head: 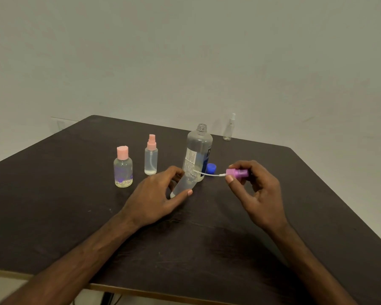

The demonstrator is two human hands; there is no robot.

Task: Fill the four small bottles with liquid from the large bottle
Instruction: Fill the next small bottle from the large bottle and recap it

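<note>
Two bare forearms reach in from the near edge over a dark brown table, matte, faintly scratched, with a pale edge band along its front. Largest of the things on it is the large bottle, a clear plastic cylinder standing upright near the middle, its threaded neck open at the top; a white panel of fine print faces the camera and a blue label wraps the right side (the lettering is too small and too cut off to read). The left hand is closed around a small clear bottle, thumb below and fingers behind, holding it tilted just in front of the large bottle's base, long axis running from lower left to upper right so its open mouth points up and to the right. The right hand pinches a purple spray cap between thumb and fingertips, the cap lying sideways, its thin white dip tube pointing left with the tip at the small bottle's mouth. Left of these stand two upright capped bottles: a rounded one with a pink flip cap and purple printing with a daisy mark, and a slim pink-topped spray bottle. A blue cap sits just right of the large bottle's base. Far back at the table's edge stands a slender clear spray bottle.
</note>
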